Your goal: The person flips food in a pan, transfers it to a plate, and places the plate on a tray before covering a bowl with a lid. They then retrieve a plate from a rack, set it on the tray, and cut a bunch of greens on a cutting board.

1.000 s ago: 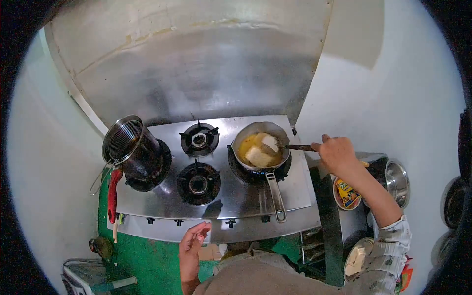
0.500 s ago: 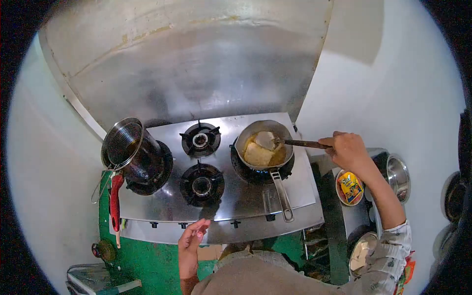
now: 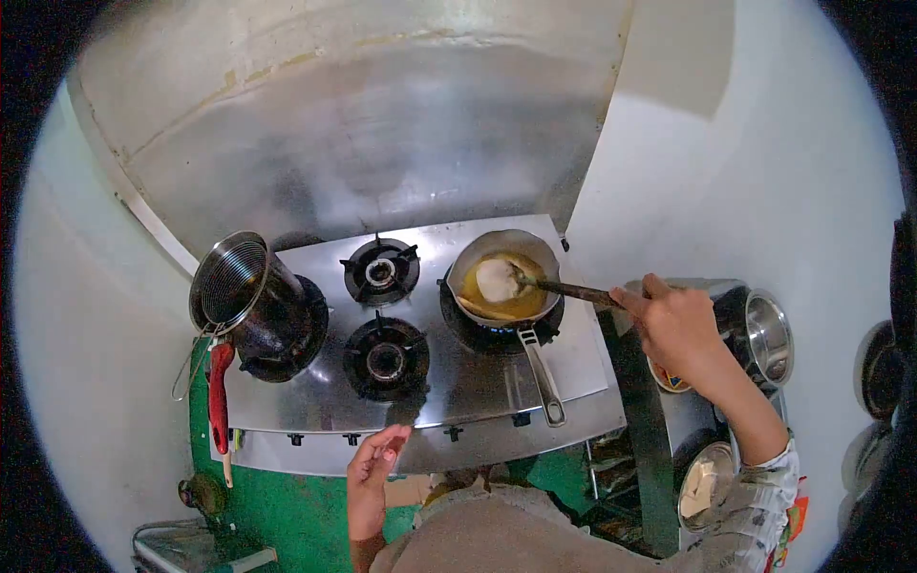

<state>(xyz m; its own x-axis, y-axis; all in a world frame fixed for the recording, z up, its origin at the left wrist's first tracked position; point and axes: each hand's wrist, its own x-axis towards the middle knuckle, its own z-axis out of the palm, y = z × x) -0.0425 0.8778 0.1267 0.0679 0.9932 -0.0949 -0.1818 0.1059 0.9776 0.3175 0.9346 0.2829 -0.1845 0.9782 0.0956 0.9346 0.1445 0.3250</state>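
My right hand (image 3: 673, 325) grips the dark handle of a spatula (image 3: 573, 289) and reaches in from the right over the saucepan (image 3: 549, 253). The spatula's broad, rounded, pale head (image 3: 498, 281) lies in the yellow oil. Beside it, a pale golden slice of food (image 3: 485, 309) sits tilted on its edge along the near-left wall of the saucepan. Blue flame shows under the saucepan, whose metal handle (image 3: 543, 377) points toward me. At the stove's front edge, my left hand (image 3: 374, 477) hangs with loosely bent fingers and nothing in it.
Two black burners (image 3: 385, 361) occupy the stove's middle. On the left, a dark pot (image 3: 282, 329) carries a wire strainer (image 3: 229, 282) with a red handle (image 3: 219, 396). A bowl of pale slices (image 3: 707, 487) and a steel bowl (image 3: 769, 334) stand at right.
The food slice has gone from lying flat to tilted against the near-left side of the saucepan. My right hand has shifted slightly down with the spatula. My left hand stays put.
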